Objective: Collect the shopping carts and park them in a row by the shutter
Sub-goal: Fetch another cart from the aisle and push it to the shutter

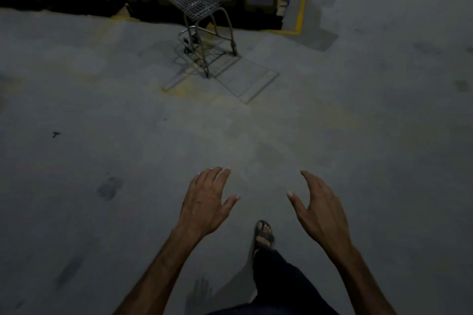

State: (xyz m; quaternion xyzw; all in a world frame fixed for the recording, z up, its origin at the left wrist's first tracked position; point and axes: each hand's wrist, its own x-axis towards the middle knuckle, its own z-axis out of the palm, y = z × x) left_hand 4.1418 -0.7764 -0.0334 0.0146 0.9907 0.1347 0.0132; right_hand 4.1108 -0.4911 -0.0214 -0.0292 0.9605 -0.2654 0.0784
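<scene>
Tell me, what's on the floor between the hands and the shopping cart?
Nothing but bare grey floor, with stains and the shopping cart's shadow. The head view shows the left hand and right hand both open and empty, well short of it.

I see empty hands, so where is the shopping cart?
In the head view, the shopping cart stands ahead at top centre, left of the yellow floor line.

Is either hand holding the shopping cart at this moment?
No, the left hand and right hand are open above the floor, far from the cart.
</scene>
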